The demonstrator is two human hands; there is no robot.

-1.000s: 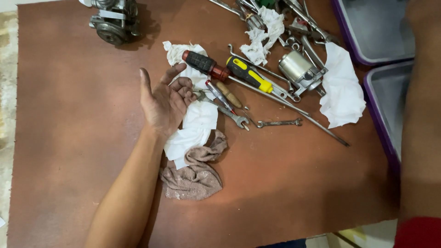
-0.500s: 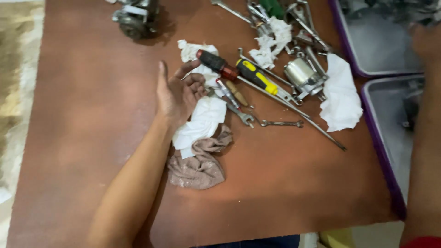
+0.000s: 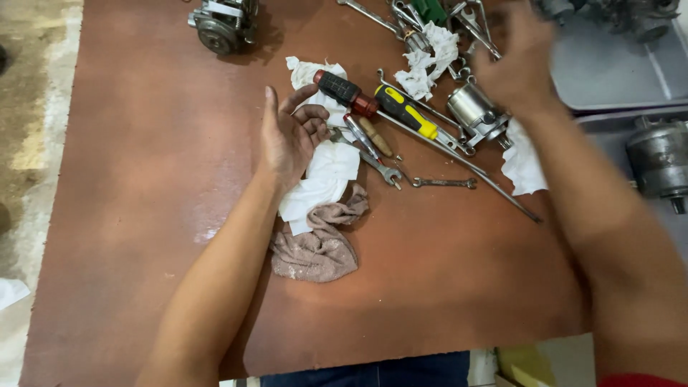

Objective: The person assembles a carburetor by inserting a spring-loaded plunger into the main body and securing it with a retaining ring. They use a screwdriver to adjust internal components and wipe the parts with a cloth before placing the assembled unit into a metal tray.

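Just beside left hand (image 3: 287,136): screwdriver (image 3: 344,92).

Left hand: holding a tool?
No. The left hand lies open, palm up, on white paper, beside the red-handled screwdriver but gripping nothing.

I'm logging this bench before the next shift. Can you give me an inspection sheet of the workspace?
Surface: reddish-brown wooden tabletop, worn and stained.
Job's things: red-and-black-handled screwdriver, yellow-and-black-handled screwdriver, small silver open-end wrench, silver cylindrical motor part.
Clutter: white paper tissues, crumpled beige rag, grey metal assembly, grey tray.
Grippers: left hand open, empty, on tissues; right hand blurred above motor part.
Cables: nothing seen.
Surroundings: concrete floor at left.
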